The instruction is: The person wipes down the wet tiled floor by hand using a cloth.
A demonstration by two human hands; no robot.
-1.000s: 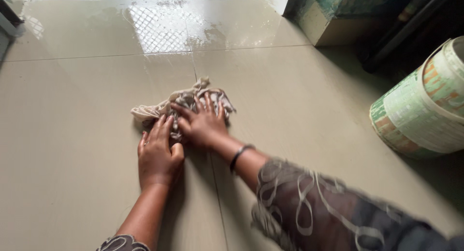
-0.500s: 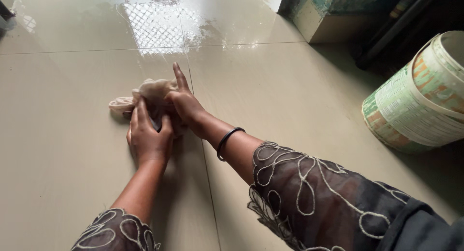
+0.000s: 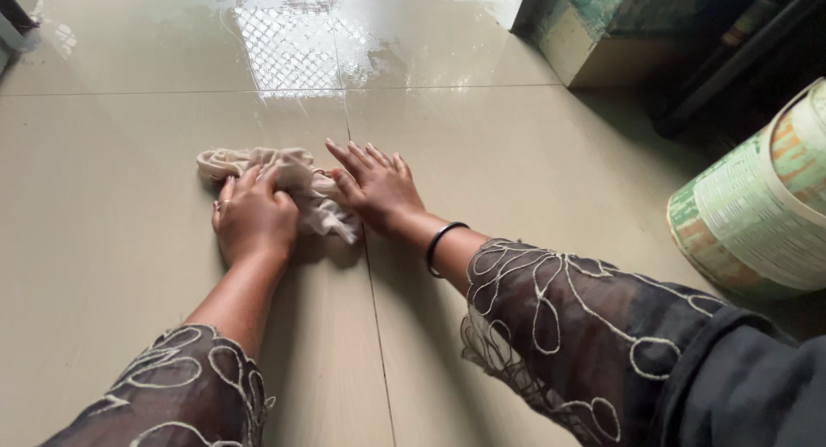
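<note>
A crumpled beige cloth (image 3: pixel 292 184) lies on the glossy tan tiled floor (image 3: pixel 129 154). My left hand (image 3: pixel 254 219) presses down on the cloth's near left part, fingers curled over it. My right hand (image 3: pixel 374 184) lies flat beside it with fingers spread, its thumb side touching the cloth's right edge. A black bangle (image 3: pixel 440 240) circles my right wrist. Both forearms wear dark sheer sleeves with pale looped embroidery.
A green and white printed bucket (image 3: pixel 761 215) stands at the right edge. A box-like object (image 3: pixel 602 34) with a teal top sits at the back right beside dark furniture. The far floor (image 3: pixel 292 34) gleams wet with a window reflection.
Both hands have spread apart: the left now sits on the cloth, the right lies flat beside it. The cloth lies more stretched out to the left.
</note>
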